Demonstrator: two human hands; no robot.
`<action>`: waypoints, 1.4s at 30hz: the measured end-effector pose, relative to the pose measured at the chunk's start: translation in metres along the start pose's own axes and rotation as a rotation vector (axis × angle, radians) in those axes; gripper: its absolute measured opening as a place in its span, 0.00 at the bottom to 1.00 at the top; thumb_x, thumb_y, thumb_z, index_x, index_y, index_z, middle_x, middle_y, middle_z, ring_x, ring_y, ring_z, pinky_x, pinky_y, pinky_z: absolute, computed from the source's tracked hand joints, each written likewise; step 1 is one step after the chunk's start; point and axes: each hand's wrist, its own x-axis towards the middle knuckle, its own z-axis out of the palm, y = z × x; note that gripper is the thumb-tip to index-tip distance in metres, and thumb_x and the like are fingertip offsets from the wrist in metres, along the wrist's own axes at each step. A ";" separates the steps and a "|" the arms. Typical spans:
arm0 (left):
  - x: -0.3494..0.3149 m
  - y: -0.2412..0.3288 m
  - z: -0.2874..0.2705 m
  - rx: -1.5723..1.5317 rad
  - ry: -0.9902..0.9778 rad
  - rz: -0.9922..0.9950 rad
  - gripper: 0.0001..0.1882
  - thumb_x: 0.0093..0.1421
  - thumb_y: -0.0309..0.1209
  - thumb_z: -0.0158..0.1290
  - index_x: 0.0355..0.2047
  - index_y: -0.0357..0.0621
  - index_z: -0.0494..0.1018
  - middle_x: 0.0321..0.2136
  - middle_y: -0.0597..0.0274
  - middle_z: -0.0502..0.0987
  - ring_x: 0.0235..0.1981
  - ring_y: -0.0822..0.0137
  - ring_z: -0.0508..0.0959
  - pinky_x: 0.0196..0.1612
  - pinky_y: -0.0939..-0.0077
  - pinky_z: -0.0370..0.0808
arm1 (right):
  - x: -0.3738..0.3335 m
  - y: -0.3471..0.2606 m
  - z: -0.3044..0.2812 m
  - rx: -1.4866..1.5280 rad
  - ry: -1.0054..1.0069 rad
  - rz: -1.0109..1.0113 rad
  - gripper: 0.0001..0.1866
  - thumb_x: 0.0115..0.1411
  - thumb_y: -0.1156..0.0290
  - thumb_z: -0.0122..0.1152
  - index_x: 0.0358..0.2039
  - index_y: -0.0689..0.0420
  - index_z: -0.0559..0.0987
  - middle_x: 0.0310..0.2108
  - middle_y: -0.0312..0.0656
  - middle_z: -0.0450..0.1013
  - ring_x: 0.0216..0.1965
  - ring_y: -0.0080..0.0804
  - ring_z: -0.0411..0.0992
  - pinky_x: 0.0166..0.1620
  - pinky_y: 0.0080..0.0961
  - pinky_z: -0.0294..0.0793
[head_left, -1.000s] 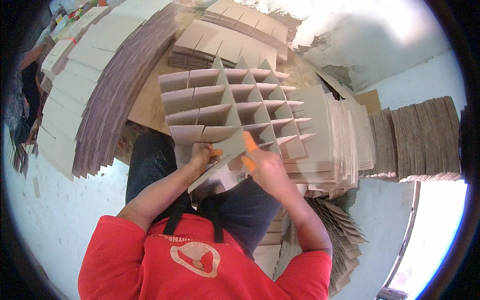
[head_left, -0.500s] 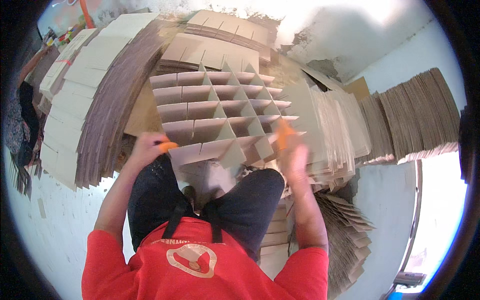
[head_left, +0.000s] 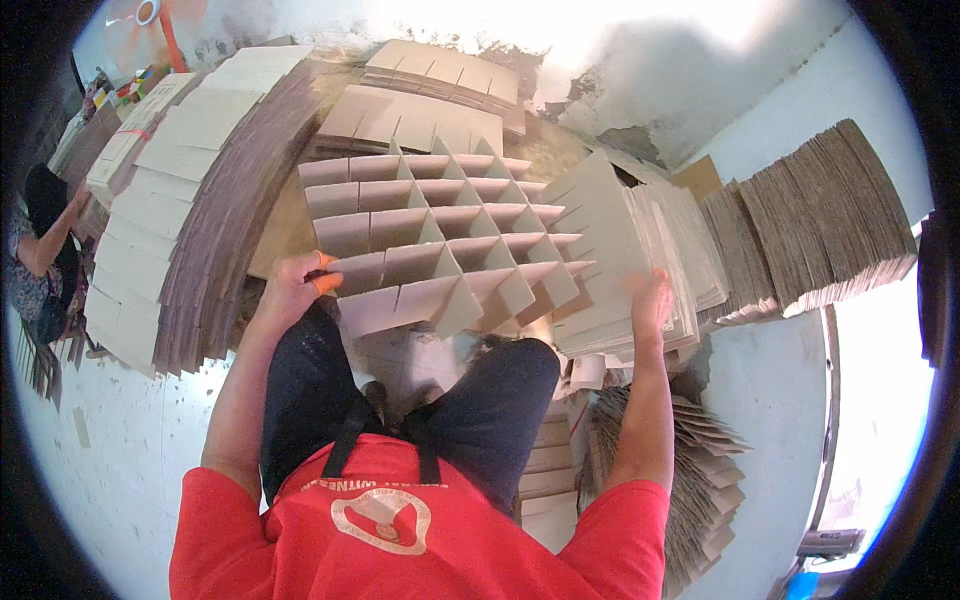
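A cardboard divider grid [head_left: 365, 312] of interlocked slotted strips rests in front of my knees. My left hand [head_left: 298, 286], with orange covers on its fingers, pinches the grid's near left corner. To the grid's right, a slotted cardboard strip [head_left: 592, 245] lies at the left side of a stack of similar strips [head_left: 680, 250]. My right hand [head_left: 652, 303] is closed at the right edge of that strip; its fingertips are slightly blurred, with an orange cover showing. The right end of the grid overlaps the strip in view.
Long rows of slotted cardboard [head_left: 185, 165] lean at the left, and more flat stacks [head_left: 410, 115] lie behind the grid. Brown cardboard bundles [head_left: 810, 220] stand at the right. Fanned cardboard [head_left: 690, 470] is beside my right knee. Another person's arm [head_left: 50, 240] shows at far left.
My right hand has left the grid's right side and moved right to the stacked strips. My left hand has shifted slightly up along the grid's left edge.
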 end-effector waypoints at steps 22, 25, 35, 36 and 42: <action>-0.025 0.053 -0.028 0.065 0.358 0.212 0.19 0.49 0.27 0.65 0.43 0.41 0.78 0.28 0.61 0.79 0.27 0.72 0.76 0.32 0.80 0.73 | 0.009 -0.054 -0.078 0.887 0.427 0.133 0.18 0.61 0.67 0.61 0.50 0.60 0.76 0.20 0.35 0.70 0.14 0.19 0.60 0.17 0.19 0.61; -0.027 0.058 -0.023 0.153 0.292 0.312 0.24 0.47 0.30 0.67 0.45 0.40 0.77 0.32 0.57 0.79 0.29 0.64 0.77 0.33 0.74 0.74 | -0.014 -0.111 -0.135 0.939 0.466 -0.014 0.20 0.62 0.72 0.59 0.54 0.61 0.73 0.19 0.31 0.69 0.13 0.14 0.59 0.15 0.14 0.60; -0.019 0.043 0.028 0.277 0.051 0.370 0.21 0.45 0.29 0.65 0.41 0.37 0.74 0.30 0.52 0.78 0.31 0.52 0.76 0.33 0.64 0.75 | -0.091 -0.207 -0.169 1.115 0.002 -0.317 0.21 0.58 0.81 0.59 0.54 0.67 0.73 0.25 0.36 0.77 0.14 0.16 0.67 0.18 0.13 0.65; -0.018 0.041 0.035 0.260 0.103 0.401 0.16 0.46 0.27 0.63 0.36 0.38 0.76 0.26 0.54 0.77 0.27 0.54 0.76 0.30 0.63 0.74 | -0.097 -0.212 -0.169 1.119 -0.023 -0.324 0.22 0.58 0.81 0.59 0.54 0.66 0.72 0.24 0.36 0.76 0.14 0.16 0.67 0.18 0.14 0.66; -0.014 0.027 0.053 0.159 0.140 0.370 0.06 0.48 0.27 0.60 0.27 0.43 0.75 0.23 0.57 0.76 0.29 0.57 0.77 0.29 0.62 0.74 | -0.113 -0.227 -0.164 1.131 -0.145 -0.382 0.22 0.58 0.82 0.57 0.55 0.64 0.72 0.25 0.36 0.77 0.15 0.17 0.69 0.20 0.15 0.69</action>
